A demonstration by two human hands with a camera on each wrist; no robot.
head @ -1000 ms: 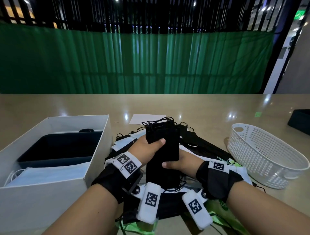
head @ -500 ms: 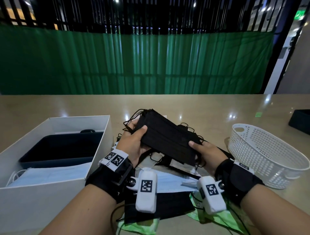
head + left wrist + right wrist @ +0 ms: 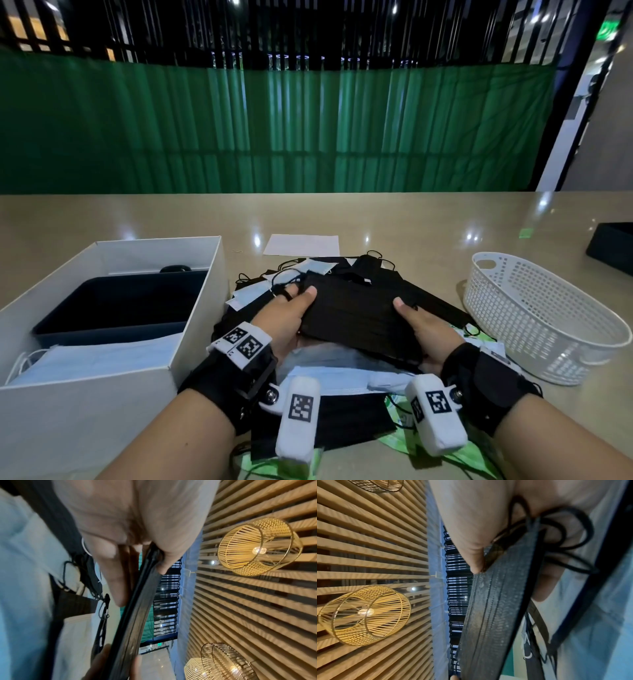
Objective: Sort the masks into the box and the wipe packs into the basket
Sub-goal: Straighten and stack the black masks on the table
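A stack of black masks [image 3: 352, 315] lies flat between my hands, just above the pile on the table. My left hand [image 3: 291, 308] grips its left end, thumb on top. My right hand [image 3: 416, 323] grips the right end the same way. The wrist views show the stack [image 3: 135, 615] edge-on [image 3: 489, 615], pinched between thumb and fingers. The white box [image 3: 191, 329] stands at the left, with pale blue masks [image 3: 92, 359] and a dark tray inside. The white basket [image 3: 548, 318] stands at the right. Green wipe packs [image 3: 455, 455] lie under loose masks near my wrists.
More black and pale blue masks [image 3: 342, 377] lie heaped on the beige table [image 3: 411, 222] between box and basket. A white paper sheet [image 3: 301, 245] lies behind the heap. A black object [image 3: 611, 246] sits at the far right edge. A green curtain hangs behind the table.
The black stack stood upright a second ago, then tilted, and now lies level and lower over the pile. Both hands have moved apart to its two ends.
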